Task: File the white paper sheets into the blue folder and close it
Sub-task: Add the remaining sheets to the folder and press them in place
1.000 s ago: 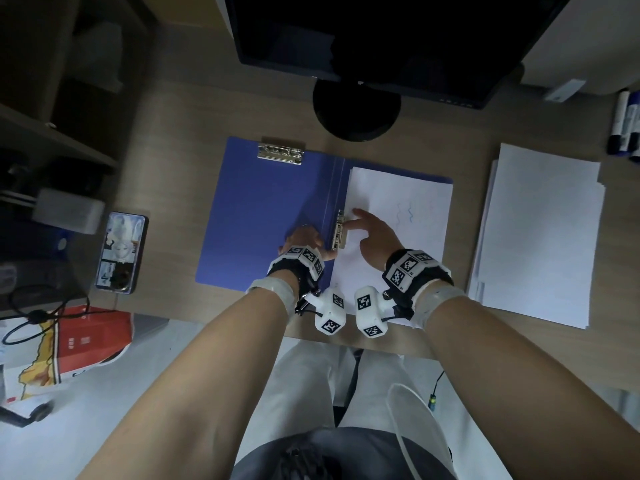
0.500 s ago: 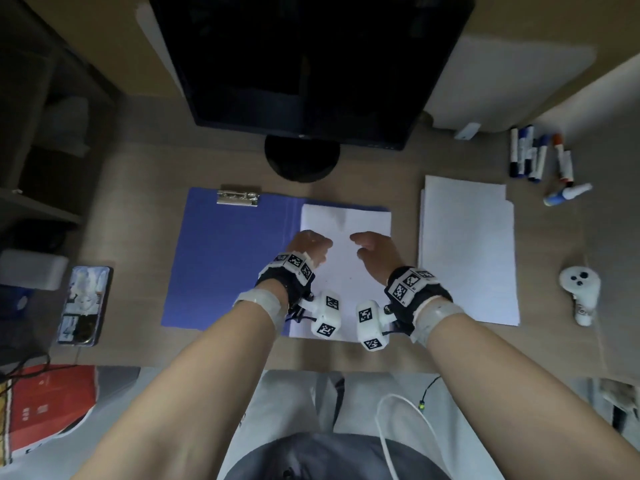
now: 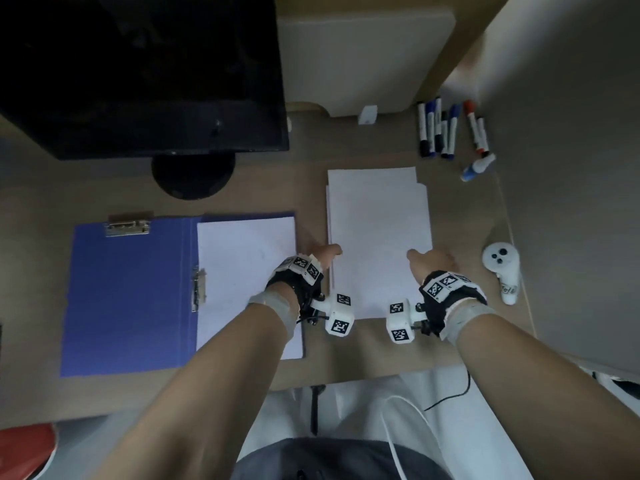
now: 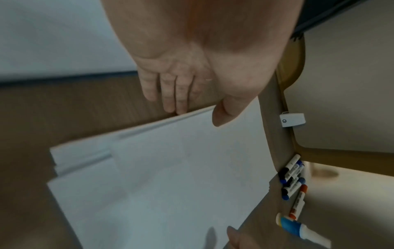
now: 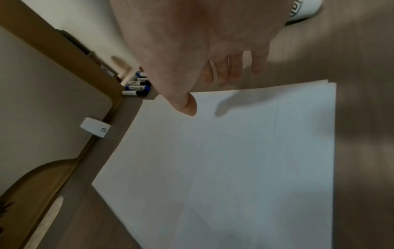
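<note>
The blue folder (image 3: 131, 296) lies open on the desk at the left, with one white sheet (image 3: 246, 271) in its right half beside the metal spine clip (image 3: 198, 289). To its right lies a stack of white paper sheets (image 3: 379, 237). My left hand (image 3: 322, 254) is at the stack's left edge; in the left wrist view its straight fingers (image 4: 179, 107) touch that edge, and the thumb is above the top sheet (image 4: 170, 176). My right hand (image 3: 433, 261) is at the stack's right edge, thumb over the paper (image 5: 234, 160), fingers (image 5: 221, 75) straight beside it. Neither hand holds anything.
A dark monitor (image 3: 138, 74) on a round foot stands behind the folder. Several markers (image 3: 446, 129) lie at the back right, and a white controller (image 3: 502, 271) lies just right of the stack. A small white box (image 3: 367, 114) sits by the back wall. The desk's front edge runs under my wrists.
Both hands left the folder's spine clip and filed sheet and moved right to the two side edges of the loose stack. The head view swung right with them.
</note>
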Demonstrator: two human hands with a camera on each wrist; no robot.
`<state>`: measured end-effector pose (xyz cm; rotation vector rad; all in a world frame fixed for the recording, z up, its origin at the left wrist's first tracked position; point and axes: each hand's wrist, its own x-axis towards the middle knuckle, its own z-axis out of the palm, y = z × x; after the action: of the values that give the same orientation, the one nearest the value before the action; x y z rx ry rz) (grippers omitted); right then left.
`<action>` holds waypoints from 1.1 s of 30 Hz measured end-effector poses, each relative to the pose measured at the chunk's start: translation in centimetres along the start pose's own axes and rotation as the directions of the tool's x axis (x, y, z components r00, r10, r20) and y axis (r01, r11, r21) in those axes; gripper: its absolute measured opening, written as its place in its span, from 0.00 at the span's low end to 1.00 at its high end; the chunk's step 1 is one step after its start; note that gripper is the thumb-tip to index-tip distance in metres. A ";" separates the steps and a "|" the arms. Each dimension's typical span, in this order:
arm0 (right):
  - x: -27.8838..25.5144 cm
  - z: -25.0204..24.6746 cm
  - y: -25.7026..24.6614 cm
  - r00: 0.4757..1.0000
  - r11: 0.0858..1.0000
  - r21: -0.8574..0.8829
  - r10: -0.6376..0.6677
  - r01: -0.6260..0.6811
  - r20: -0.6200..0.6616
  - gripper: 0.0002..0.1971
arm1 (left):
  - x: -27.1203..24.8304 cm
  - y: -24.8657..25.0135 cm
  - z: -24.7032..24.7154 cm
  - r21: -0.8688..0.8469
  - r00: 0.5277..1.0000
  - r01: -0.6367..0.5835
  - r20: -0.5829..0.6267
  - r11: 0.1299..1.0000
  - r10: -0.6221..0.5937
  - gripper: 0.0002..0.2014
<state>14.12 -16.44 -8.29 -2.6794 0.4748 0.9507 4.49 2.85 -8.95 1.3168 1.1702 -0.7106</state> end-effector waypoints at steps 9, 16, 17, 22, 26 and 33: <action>2.0 -4.4 -0.9 0.969 0.996 -0.045 -0.062 0.075 0.240 0.22 | 0.0 3.0 3.9 -0.020 0.970 0.228 0.093 0.973 -0.226 0.36; 2.4 -4.9 -2.5 0.938 0.995 -0.028 -0.081 0.096 0.336 0.20 | 2.0 2.4 4.2 0.069 0.972 0.142 -0.198 0.987 -0.126 0.45; 2.3 -4.9 -2.6 0.935 0.994 -0.034 -0.086 0.104 0.343 0.21 | 3.1 1.9 4.1 0.073 0.963 0.160 -0.230 0.984 -0.140 0.52; 1.7 -5.0 -2.3 0.900 0.998 -0.002 -0.062 0.070 0.431 0.20 | 0.5 2.7 4.8 0.131 0.947 0.228 -0.259 0.965 -0.189 0.55; 0.9 -5.0 -2.7 0.918 0.995 0.048 -0.097 0.085 0.385 0.21 | -0.8 2.7 5.8 0.151 0.932 0.156 -0.350 0.976 -0.095 0.44; 0.3 -4.6 -3.5 0.948 0.990 0.069 -0.141 0.126 0.285 0.23 | -1.6 2.9 3.4 0.114 0.936 0.179 -0.327 0.977 -0.133 0.48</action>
<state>18.24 -14.85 -4.54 -2.4354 0.2469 1.2445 7.47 -0.25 -6.95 1.5090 1.5204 -0.7241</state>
